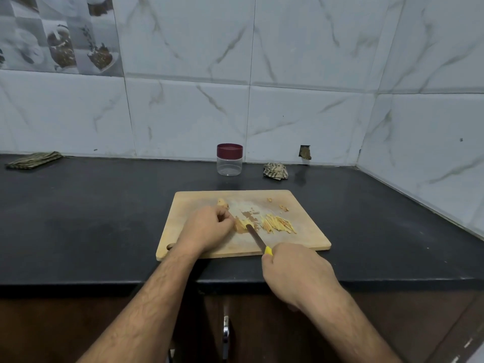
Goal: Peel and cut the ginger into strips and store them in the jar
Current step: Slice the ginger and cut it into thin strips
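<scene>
Black stone made the countertop [91, 218], and at its far left, against the tiled wall [183, 113], I saw a folded striped cloth [34, 160]. Moving to the right, I came to the wooden cutting board [309, 239], which lay near the front edge of the counter. My left hand [207, 229] rested on the left half of the board with its fingers curled, and the fingertips held down a piece of ginger [240, 225]. Just behind this hand, near the far left part of the board, a smaller piece of ginger [222, 203] lay alone. Behind the board, close to the wall, the jar [229, 159] stood upright with its dark red lid on, and I could see nothing inside the clear body.

The knife [256, 238] came next. Its blade pointed away from me and to the left, and the tip touched the held ginger on its right side. My right hand [296, 273] was closed around the yellow handle, at the front edge of the board, so that only a little yellow showed above the fist. To the right of the blade, the cut ginger strips [279, 224] lay in a loose heap on the board, and a few small scraps [283, 207] lay behind them. Farther right, near the wall, there was a crumpled cloth [275, 171].
</scene>
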A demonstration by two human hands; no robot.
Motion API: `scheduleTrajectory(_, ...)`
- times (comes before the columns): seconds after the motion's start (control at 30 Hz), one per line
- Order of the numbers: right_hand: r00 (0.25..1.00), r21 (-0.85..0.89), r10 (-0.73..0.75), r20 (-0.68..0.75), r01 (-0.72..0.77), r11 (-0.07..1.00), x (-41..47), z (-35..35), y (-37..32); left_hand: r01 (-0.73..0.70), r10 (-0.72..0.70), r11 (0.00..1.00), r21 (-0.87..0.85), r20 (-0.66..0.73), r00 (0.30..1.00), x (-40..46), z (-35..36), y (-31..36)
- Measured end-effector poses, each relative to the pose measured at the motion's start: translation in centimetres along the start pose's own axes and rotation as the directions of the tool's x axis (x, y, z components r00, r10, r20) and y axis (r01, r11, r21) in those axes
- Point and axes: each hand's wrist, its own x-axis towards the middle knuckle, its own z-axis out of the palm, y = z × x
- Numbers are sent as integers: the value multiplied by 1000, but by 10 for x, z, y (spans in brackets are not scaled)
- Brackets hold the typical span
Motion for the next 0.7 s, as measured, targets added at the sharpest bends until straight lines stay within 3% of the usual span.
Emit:
scheduleTrajectory(0.27, 998, -40, -57, -34, 56, 998, 10, 5, -23, 63, -141, 922, -383, -178, 974, 2, -3, -7)
scheduleTrajectory(0.7, 998, -52, 56, -41, -59, 997, 15, -4, -10, 40, -96, 953, -299, -172, 980, 1, -1, -9)
